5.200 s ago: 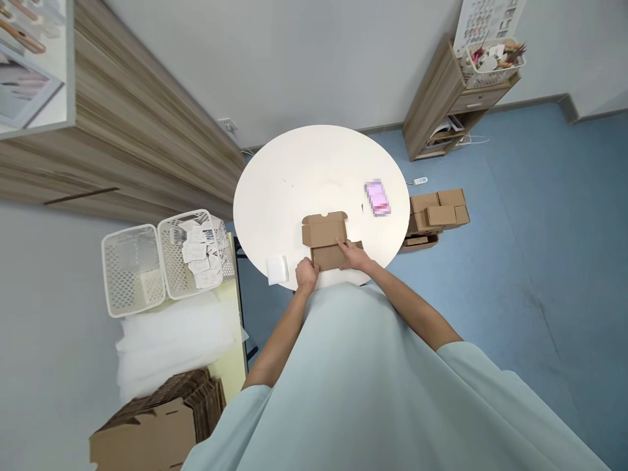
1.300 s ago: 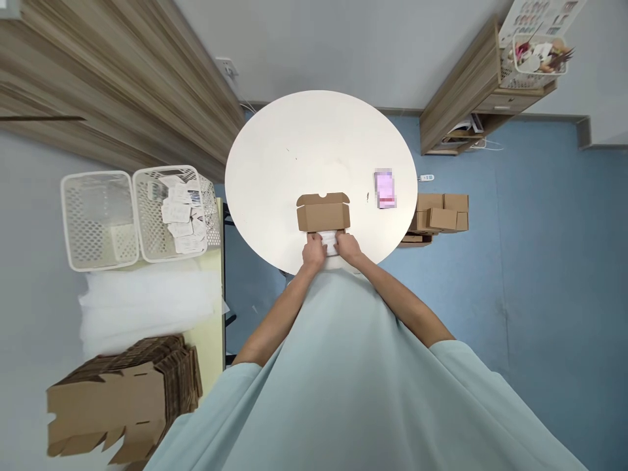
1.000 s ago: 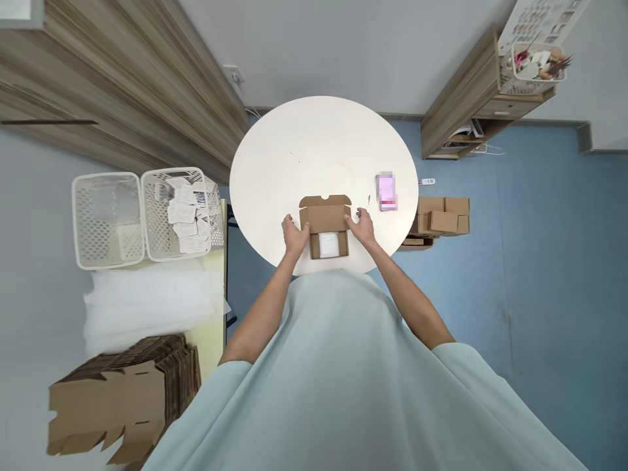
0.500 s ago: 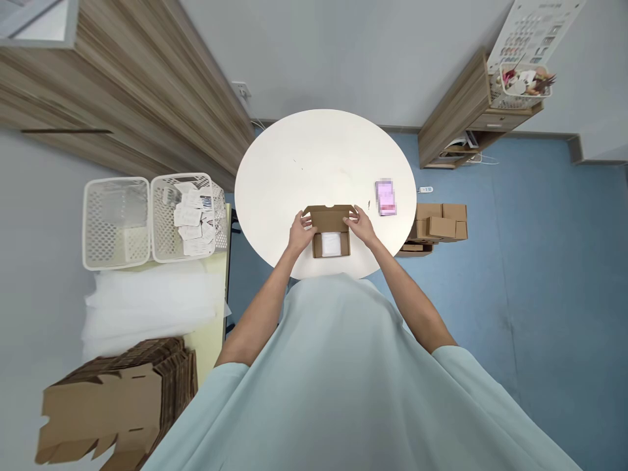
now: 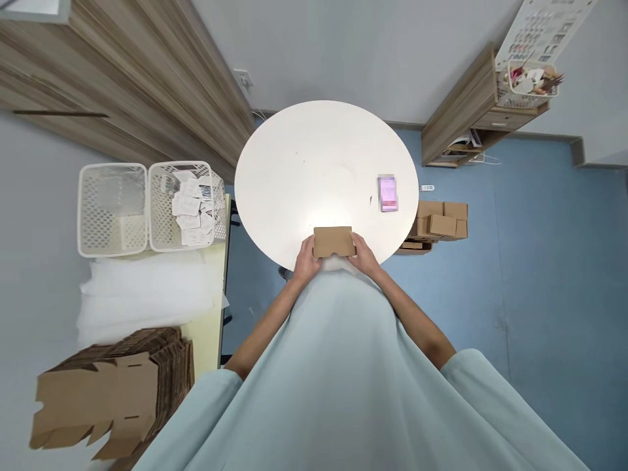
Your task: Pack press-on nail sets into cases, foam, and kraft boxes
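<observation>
A small brown cardboard box [image 5: 334,241] rests near the front edge of the round white table [image 5: 314,157], its lid folded down over the top. My left hand [image 5: 307,260] grips the box's left end, fingers along the side and thumb at the near corner. On the opposite end my right hand [image 5: 364,255] is closed in the same way. The lid hides whatever lies inside. A phone-like thing with a pink, blurred face [image 5: 387,193] lies on the table, right of the box.
To my left, a side table [image 5: 209,327] bears two white baskets [image 5: 112,209], one with small white packets, plus white foam sheets [image 5: 147,294] and stacked flat cartons [image 5: 98,399]. Several closed boxes [image 5: 443,224] stand right of the table. A wooden cabinet [image 5: 461,104] is at the back right.
The box's lid was raised, showing a white item inside; now it is folded down. Both hands have moved from the lid's corners down towards me, to the box's ends.
</observation>
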The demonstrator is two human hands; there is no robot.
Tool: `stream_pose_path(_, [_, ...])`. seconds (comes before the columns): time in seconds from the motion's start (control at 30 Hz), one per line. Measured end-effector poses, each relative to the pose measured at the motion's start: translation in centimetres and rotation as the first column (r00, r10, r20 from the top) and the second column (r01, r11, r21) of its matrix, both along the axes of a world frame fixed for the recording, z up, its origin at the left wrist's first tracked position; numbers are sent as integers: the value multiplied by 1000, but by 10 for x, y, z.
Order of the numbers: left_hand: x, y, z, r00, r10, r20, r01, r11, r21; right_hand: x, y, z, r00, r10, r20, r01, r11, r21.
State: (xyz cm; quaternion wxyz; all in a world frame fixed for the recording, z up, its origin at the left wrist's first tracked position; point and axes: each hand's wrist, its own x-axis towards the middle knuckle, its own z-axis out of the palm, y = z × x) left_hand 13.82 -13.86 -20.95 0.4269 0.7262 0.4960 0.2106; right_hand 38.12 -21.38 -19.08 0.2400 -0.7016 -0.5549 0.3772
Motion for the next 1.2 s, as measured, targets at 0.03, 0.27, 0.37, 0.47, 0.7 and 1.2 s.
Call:
stream_pose_path(0.03, [-5,-4,1,999,-8,-34,9,1000,16,1,-4,1,999,11,32,-11,1000,-13])
stream_pose_path(0.27, [-32,-25,11,990,-29,-137,37,998,59,3,-27,18,981,27,191,-11,997,-81])
stream_pose_path(0.37, [-30,-26,14,986,-23,-166,27,999,19,1,-26,27,967,97,237,-57,983,-172])
stream_pose_path(0.47, [-26,-23,15,971,-53,-231,38,997,-69,-2,-20,31,943,182,280,-92,948,-306])
stream_pose_path(0.7, [-16,-19,9,927,-98,-362,-34,940,-339,-8,-15,15,949,216,231,-69,854,-515])
stream_pose_path(1.2, [-6,-21,-28,975,184,-124,-220,882,-417,-4,-25,-17,982,123,146,-45,892,-450])
